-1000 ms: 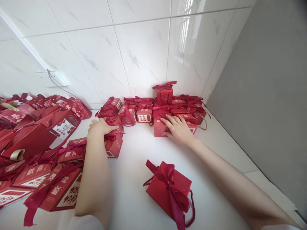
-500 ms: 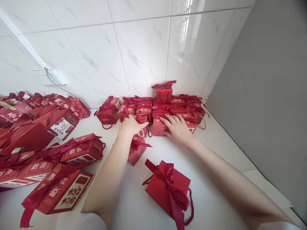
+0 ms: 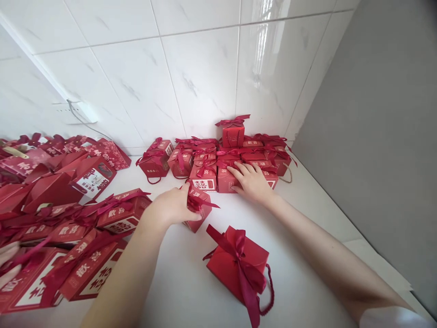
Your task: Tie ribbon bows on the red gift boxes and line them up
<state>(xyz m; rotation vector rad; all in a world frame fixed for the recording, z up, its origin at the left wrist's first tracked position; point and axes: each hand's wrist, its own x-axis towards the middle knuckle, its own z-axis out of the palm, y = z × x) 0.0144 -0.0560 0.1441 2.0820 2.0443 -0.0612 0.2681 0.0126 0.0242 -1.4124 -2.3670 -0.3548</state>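
Box [image 3: 200, 213], just beyond the flat bag [image 3: 235, 266], sits on the surface [image 3: 307, 218] in the left hand [image 3: 170, 208], grip closed round it, short of the front row [image 3: 204, 180]. Farther on, the right hand [image 3: 253, 183] lies flat and open on that row. Rows at the wall [image 3: 205, 68] stand packed; the pile [image 3: 68, 223] at left lies loose.

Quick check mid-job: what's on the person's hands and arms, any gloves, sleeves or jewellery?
Both the left hand and right hand are bare: no gloves, rings, watch or bracelet show. The forearms are uncovered. The only clothing in view is a white sleeve edge high on the right arm.
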